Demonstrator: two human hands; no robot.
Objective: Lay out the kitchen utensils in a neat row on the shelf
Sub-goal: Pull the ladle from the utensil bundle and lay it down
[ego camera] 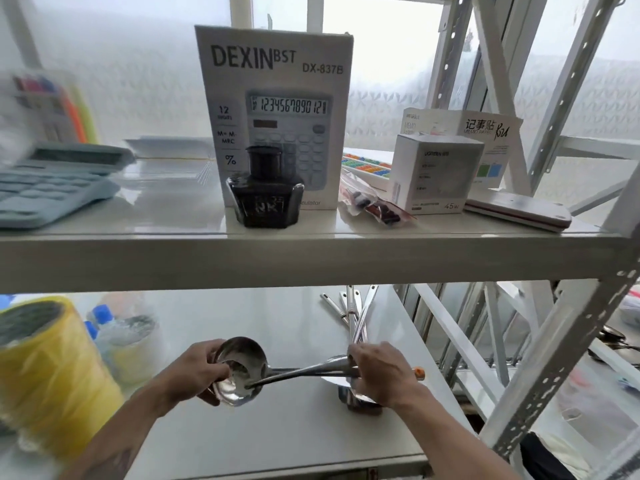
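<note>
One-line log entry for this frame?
left hand: grips ladle bowl | right hand: on utensil handles | lower shelf | row: not laid

A storeroom: metal racking [568,327] stocked with a boxed calculator [277,81] and memo pads [491,133].

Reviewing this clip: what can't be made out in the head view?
- Utensil handles: their far ends are hidden behind the upper shelf edge.
- Utensil heads under the right hand: covered by it, so their count and type are unclear.
- Ladle: the left hand hides part of its bowl.
- Yellow roll and calculator: blurred, cut by the left edge.
</note>
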